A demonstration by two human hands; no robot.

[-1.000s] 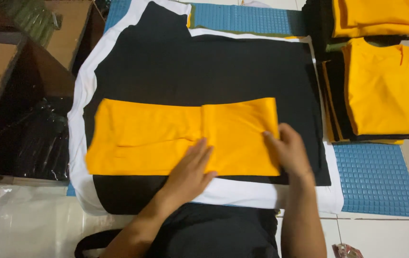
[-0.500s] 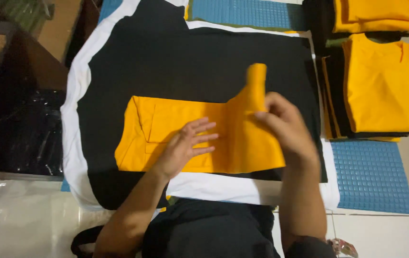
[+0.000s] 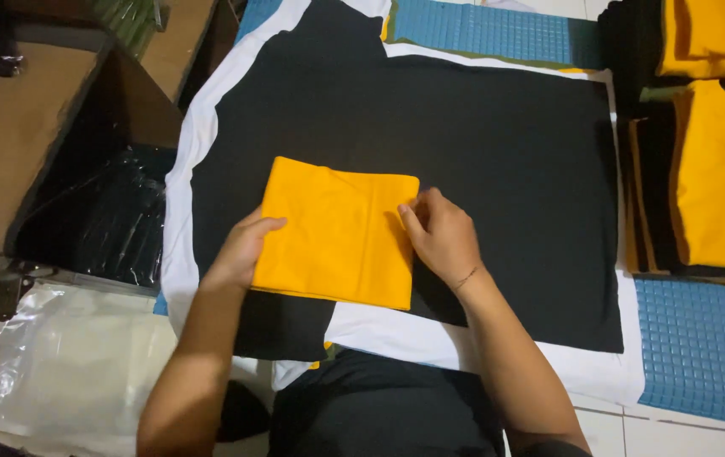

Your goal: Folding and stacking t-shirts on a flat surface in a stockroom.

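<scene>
A yellow garment (image 3: 335, 230), folded into a compact rectangle, lies on a black cloth (image 3: 498, 161) spread over a white sheet (image 3: 189, 169). My left hand (image 3: 240, 250) rests against the garment's left edge, fingers on the fabric. At the right edge my right hand (image 3: 440, 234) presses down with the fingertips on the fold. Neither hand lifts the garment.
Stacks of folded yellow garments (image 3: 722, 169) mixed with black ones stand at the right. Blue dotted mats (image 3: 705, 347) lie under the sheet. At the left are a cardboard box (image 3: 7, 135), black plastic-wrapped items (image 3: 104, 224) and a clear plastic bag (image 3: 58, 364).
My right hand has folded the garment's right part over to the left, turning the long strip into a short rectangle. My left hand has shifted to the left edge.
</scene>
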